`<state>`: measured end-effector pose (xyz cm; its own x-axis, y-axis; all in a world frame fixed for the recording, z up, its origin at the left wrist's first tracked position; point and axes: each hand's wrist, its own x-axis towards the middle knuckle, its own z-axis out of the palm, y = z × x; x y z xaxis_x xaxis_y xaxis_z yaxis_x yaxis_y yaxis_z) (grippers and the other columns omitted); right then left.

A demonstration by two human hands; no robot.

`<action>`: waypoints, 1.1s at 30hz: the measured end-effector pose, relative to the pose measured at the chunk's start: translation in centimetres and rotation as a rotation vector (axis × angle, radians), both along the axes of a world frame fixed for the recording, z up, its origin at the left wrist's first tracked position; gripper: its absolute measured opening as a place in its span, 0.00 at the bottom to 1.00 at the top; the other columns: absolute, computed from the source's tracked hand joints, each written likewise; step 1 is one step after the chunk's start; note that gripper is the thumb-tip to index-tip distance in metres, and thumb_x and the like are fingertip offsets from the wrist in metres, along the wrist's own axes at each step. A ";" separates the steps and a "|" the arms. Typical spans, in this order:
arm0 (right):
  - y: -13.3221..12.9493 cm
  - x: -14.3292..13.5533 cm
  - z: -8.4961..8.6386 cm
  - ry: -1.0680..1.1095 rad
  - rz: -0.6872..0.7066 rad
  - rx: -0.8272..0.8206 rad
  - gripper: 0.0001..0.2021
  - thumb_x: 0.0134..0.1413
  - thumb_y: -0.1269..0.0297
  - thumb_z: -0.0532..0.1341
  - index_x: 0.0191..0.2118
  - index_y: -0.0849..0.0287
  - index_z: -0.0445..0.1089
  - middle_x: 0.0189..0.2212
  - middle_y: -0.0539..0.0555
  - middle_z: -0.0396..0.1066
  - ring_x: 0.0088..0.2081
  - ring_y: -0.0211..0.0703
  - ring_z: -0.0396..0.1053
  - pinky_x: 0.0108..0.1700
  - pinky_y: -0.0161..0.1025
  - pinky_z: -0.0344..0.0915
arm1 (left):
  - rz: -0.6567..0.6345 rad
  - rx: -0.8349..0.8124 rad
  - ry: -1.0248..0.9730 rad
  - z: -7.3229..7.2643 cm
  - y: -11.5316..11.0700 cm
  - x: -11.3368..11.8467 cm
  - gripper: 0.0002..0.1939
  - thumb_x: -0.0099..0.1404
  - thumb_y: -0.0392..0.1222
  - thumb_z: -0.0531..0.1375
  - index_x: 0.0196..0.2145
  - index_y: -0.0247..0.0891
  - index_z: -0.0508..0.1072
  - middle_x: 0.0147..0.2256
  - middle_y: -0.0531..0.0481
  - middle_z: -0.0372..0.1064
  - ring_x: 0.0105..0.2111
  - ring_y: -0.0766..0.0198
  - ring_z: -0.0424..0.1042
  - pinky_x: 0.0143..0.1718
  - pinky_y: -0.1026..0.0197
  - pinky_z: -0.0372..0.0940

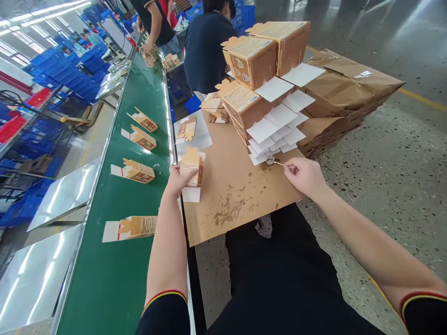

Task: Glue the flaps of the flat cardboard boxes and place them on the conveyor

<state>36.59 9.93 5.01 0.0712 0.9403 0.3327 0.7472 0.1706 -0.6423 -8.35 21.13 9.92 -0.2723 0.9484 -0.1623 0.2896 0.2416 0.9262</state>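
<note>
My left hand is closed around a small brown printed carton at the table's left edge, with a white flap hanging below. My right hand pinches a thin stick. The stick's far end reaches a small round clear dish beside the stacked cartons; I cannot tell whether it is inside it. A cardboard sheet covers the table, with dark wet-looking smears near its front edge. One flattened carton lies on white paper beyond my left hand.
On the left, a green conveyor belt carries several small cartons. Tall stacks of folded cartons with white flaps stand at the table's back right. Large brown wrapped stacks lie farther right. Co-workers are beyond the table.
</note>
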 end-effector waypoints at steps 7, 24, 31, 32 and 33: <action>6.4 -0.4 -1.5 -0.092 0.123 -0.055 0.12 0.62 0.71 0.65 0.28 0.53 0.68 0.27 0.56 0.72 0.30 0.49 0.69 0.35 0.44 0.62 | -0.035 0.100 -0.560 -1.5 -10.8 4.4 0.34 0.62 0.62 0.72 0.62 0.48 0.78 0.61 0.41 0.81 0.71 0.35 0.73 0.66 0.34 0.77; 0.1 -2.6 -0.1 0.049 0.146 -0.010 0.08 0.67 0.67 0.63 0.34 0.55 0.76 0.28 0.53 0.76 0.30 0.46 0.72 0.34 0.41 0.66 | -0.020 0.075 -0.532 -7.1 -13.2 10.2 0.42 0.49 0.56 0.87 0.56 0.43 0.75 0.58 0.38 0.82 0.59 0.47 0.83 0.63 0.44 0.77; -6.8 -10.6 -4.1 0.144 0.312 -0.050 0.12 0.66 0.74 0.61 0.30 0.55 0.68 0.24 0.49 0.69 0.27 0.40 0.65 0.34 0.37 0.60 | -0.015 0.147 -0.457 -7.5 -13.2 10.5 0.43 0.48 0.56 0.87 0.54 0.44 0.73 0.54 0.41 0.82 0.54 0.51 0.85 0.60 0.48 0.78; -7.0 -11.0 -4.7 0.125 0.309 -0.048 0.13 0.66 0.74 0.61 0.29 0.55 0.67 0.25 0.49 0.68 0.27 0.40 0.65 0.34 0.37 0.59 | -0.017 0.147 -0.446 -7.5 -13.2 10.5 0.43 0.48 0.57 0.87 0.54 0.44 0.73 0.54 0.41 0.82 0.54 0.51 0.85 0.59 0.48 0.78; -7.2 -11.3 -5.1 0.108 0.307 -0.044 0.13 0.66 0.75 0.60 0.29 0.55 0.66 0.25 0.50 0.68 0.27 0.40 0.64 0.34 0.38 0.58 | -0.020 0.145 -0.437 -7.5 -13.2 10.5 0.43 0.48 0.57 0.87 0.54 0.44 0.73 0.54 0.41 0.82 0.54 0.50 0.85 0.59 0.47 0.79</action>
